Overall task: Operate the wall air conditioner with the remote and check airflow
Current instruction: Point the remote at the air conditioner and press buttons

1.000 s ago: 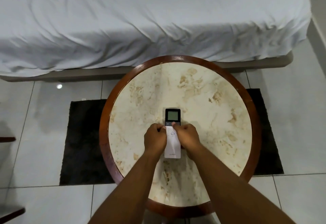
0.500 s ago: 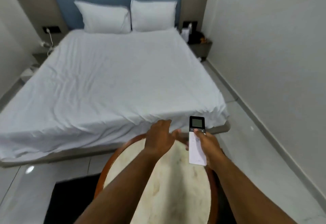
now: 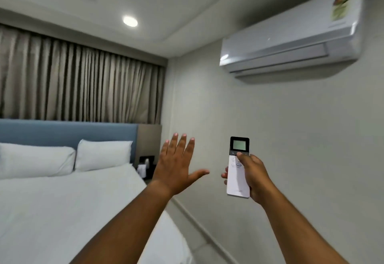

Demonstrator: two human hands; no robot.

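A white wall air conditioner [image 3: 291, 35] hangs high on the right wall, its lower flap looking closed. My right hand [image 3: 254, 177] holds a slim white remote [image 3: 238, 170] upright, thumb resting on the buttons just below its small dark-framed screen. The remote points up toward the wall below the unit. My left hand [image 3: 176, 166] is raised to the left of the remote, palm forward, fingers spread and holding nothing. Both hands are well below the air conditioner.
A bed [image 3: 72, 211] with white sheets and two pillows fills the lower left, against a blue headboard [image 3: 62, 130]. Beige curtains [image 3: 79, 85] hang behind it. A dark bedside table [image 3: 146, 166] stands in the corner. A ceiling light [image 3: 130, 21] is on.
The view has swung up from the round table to the wall unit. My right hand lifted the remote off the table; my left hand let go and rose with fingers spread.
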